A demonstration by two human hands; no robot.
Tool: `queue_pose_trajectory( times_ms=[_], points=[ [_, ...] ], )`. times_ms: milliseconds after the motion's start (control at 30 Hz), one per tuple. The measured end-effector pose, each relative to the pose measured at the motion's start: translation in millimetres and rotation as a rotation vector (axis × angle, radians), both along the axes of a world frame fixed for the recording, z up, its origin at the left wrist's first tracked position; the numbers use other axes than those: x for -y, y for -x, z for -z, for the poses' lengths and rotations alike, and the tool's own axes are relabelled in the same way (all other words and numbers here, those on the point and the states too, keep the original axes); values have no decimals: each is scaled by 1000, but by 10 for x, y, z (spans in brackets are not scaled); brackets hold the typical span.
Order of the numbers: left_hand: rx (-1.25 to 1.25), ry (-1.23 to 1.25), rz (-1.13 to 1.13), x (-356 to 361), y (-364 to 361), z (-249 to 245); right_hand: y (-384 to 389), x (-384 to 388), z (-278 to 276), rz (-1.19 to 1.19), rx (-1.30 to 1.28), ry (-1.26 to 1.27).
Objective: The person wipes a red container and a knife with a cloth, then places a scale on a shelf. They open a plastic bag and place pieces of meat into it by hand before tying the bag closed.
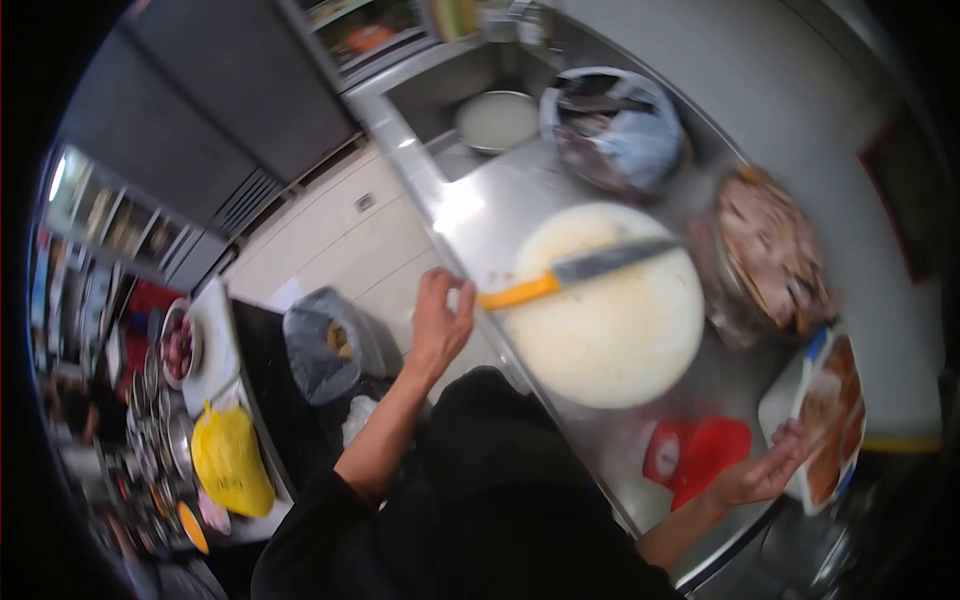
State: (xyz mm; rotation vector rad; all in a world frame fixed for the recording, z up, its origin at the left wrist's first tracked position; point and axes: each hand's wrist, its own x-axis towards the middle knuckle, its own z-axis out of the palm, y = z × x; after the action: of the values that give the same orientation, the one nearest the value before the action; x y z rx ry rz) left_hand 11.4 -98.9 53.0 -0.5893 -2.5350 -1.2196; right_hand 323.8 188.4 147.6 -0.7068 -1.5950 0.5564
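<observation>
Head view, looking down along a steel tabletop [480, 215].

**Knife.** One knife [575, 272] has a yellow handle and a grey, flat blade. It lies on its side across the upper part of one round, whitish chopping board [610, 320]. The blade rests on the board, and the handle projects past the board's edge toward the tabletop's front edge.

**Left hand.** The left hand [438, 322] is just beside the end of the handle. Its fingers [440, 285] are drawn in narrow, with the thumb close to the fingertips. Blur hides whether they touch the handle or pinch anything.

**Right hand.** The right hand [762, 475] is at the near edge of one white tray [780, 405] of brownish food. Its fingers [792, 440] are extended and loosely spread against the rim. No closed grip can be made out.

**Other things, one of each.**
- A red object [705, 455] lies on the tabletop between the board and the right hand.
- A round dish of sliced meat [772, 250] sits beyond the board.
- A bowl lined with a plastic bag [620, 130] stands near the sink.
- A metal basin [497, 120] sits in the sink.
- A bag-lined bin [322, 345] stands on the floor.
- A yellow bag [230, 460] lies on a second surface, well apart from the others.

Both forearms are bare, and the torso is clothed in black.
</observation>
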Motion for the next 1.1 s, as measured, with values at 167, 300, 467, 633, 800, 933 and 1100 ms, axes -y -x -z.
queue_pose_trajectory(
  times_ms=[167, 300, 467, 633, 800, 933, 1100],
  points=[
    [-101, -139, -243, 832, 171, -341, 1033, 636, 335, -530, 132, 97],
    [-214, -142, -501, 1880, 164, -710, 1734, 1346, 420, -893, 360, 241],
    [-219, -122, -865, 3139, -127, -657, 2445, 2068, 431, -1176, 592, 192],
    [-88, -26, -1145, 4160, -437, -403, 3024, 2786, 415, -1369, 686, 104],
    [191, 136, -1207, 4885, -509, -360, 3304, 3400, 425, -1475, 792, -16],
    [313, 64, -1186, 5117, -454, -412, 3375, 3725, 527, -1508, 907, 11],
    [231, 28, -1226, 5279, -537, -291, 3551, 4049, 539, -1603, 1056, -50]
  ],
)
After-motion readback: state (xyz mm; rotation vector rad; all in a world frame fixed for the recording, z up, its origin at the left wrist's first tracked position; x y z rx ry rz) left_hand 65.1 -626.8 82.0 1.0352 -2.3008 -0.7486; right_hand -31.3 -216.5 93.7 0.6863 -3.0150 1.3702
